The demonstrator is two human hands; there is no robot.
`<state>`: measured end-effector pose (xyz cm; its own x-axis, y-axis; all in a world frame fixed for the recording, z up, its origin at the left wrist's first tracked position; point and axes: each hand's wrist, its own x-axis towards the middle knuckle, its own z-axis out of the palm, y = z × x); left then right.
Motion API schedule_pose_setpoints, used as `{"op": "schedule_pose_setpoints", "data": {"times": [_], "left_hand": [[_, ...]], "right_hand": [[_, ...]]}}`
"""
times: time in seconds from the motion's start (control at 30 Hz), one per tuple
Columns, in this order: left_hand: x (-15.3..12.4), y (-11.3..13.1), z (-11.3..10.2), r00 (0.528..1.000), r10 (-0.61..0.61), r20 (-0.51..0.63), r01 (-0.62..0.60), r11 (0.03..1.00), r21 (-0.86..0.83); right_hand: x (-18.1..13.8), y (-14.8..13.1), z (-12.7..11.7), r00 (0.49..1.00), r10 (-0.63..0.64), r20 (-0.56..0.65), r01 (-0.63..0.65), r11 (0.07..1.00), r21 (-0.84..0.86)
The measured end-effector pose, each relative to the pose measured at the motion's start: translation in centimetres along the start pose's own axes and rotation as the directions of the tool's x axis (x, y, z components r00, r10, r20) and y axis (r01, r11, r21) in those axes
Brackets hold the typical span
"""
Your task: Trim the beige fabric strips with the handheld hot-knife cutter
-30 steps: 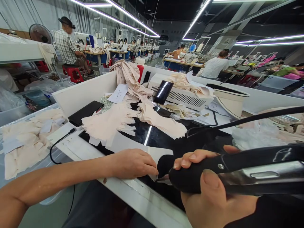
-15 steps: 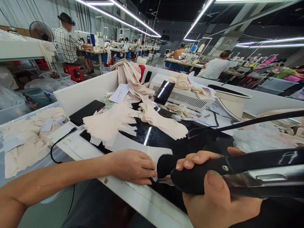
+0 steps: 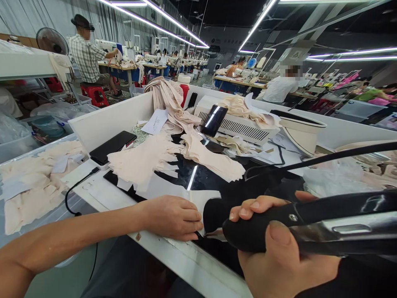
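My right hand [image 3: 276, 256] is wrapped round the black handle of a corded hand tool [image 3: 310, 227], whose tip meets a pale piece [image 3: 201, 203] on the glossy black work surface [image 3: 198, 178]. My left hand [image 3: 173, 217] lies on that piece near the table's front edge, fingers curled and pressing it down right beside the tool's tip. Stacks of beige fabric pieces [image 3: 145, 159] lie just beyond my left hand.
A black phone [image 3: 111, 147] lies at the left by the white partition, another phone [image 3: 214, 120] leans on a white vented box [image 3: 238, 124]. A bin of beige cut pieces [image 3: 34, 178] sits at the far left. A white bowl-shaped tub [image 3: 300, 128] stands right. Other people sit at sewing tables behind.
My hands have barely moved; the left fingers slid slightly closer to the tool's tip. The seated person at back left has straightened up and reached toward their table.
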<state>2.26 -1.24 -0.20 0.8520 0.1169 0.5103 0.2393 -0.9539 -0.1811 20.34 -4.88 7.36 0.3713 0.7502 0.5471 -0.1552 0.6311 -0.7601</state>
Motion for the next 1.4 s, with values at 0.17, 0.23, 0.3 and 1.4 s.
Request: {"op": "schedule_pose_setpoints", "data": {"times": [0.17,0.23,0.3,1.4], "left_hand": [[-0.1,0.1,0.0,1.000,-0.006,-0.002,0.006,1.000,0.011],[-0.1,0.1,0.1,1.000,-0.001,0.001,0.001,1.000,0.013],[-0.1,0.1,0.1,1.000,0.000,0.003,0.000,1.000,0.020],[-0.8,0.4,-0.2,0.996,-0.076,-0.035,0.073,0.995,-0.072]], "right_hand": [[-0.1,0.1,0.0,1.000,0.020,0.004,-0.020,1.000,-0.007],[-0.1,0.2,0.0,1.000,0.020,0.001,-0.020,1.000,-0.002],[-0.2,0.3,0.0,1.000,0.018,0.000,-0.018,1.000,-0.004],[-0.4,1.1,0.2,0.999,-0.038,-0.008,0.038,0.999,0.005]]}}
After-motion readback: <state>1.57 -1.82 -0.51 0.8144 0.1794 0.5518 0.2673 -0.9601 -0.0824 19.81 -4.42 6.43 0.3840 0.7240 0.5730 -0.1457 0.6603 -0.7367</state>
